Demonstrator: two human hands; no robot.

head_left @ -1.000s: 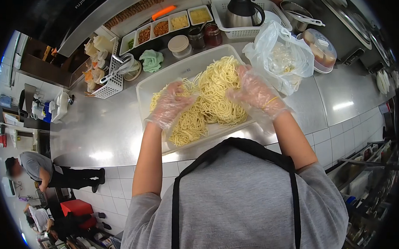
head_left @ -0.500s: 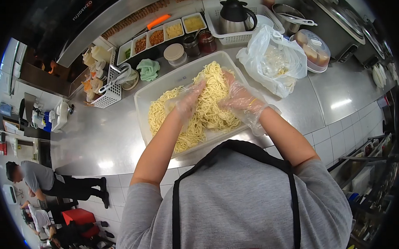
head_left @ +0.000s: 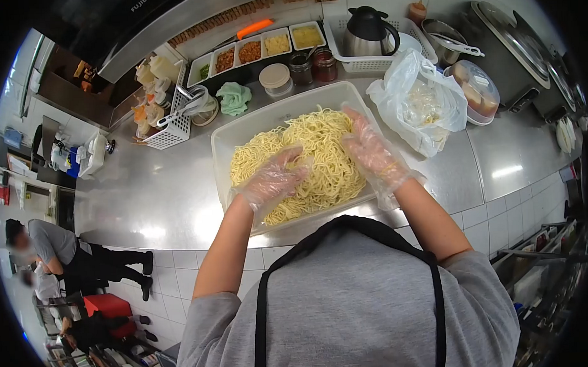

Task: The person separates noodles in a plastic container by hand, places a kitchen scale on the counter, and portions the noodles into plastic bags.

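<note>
A big heap of yellow noodles (head_left: 325, 153) fills much of a translucent plastic tub (head_left: 234, 130) on the steel counter. Over the front left of the heap is my left hand (head_left: 275, 177), in a clear plastic glove, with fingers apart and curved, touching the noodles. My right hand (head_left: 374, 153), gloved the same way, lies along the heap's right side by the tub wall, fingers stretched out. Some of its fingertips are hard to make out against the noodles. Neither hand is closed around any noodles.
Behind the tub stand a row of topping containers (head_left: 250, 52), a lidded round tub (head_left: 276, 79) and dark jars (head_left: 300, 68). A green cloth (head_left: 233, 98) and a basket of bottles (head_left: 169, 133) are left; a plastic bag (head_left: 421, 104) sits right. Co-workers (head_left: 56, 247) stand far left.
My hands have moved apart, the left one lower and nearer me. Noodles bunched up between them now lie spread in the heap. The view has shifted slightly.
</note>
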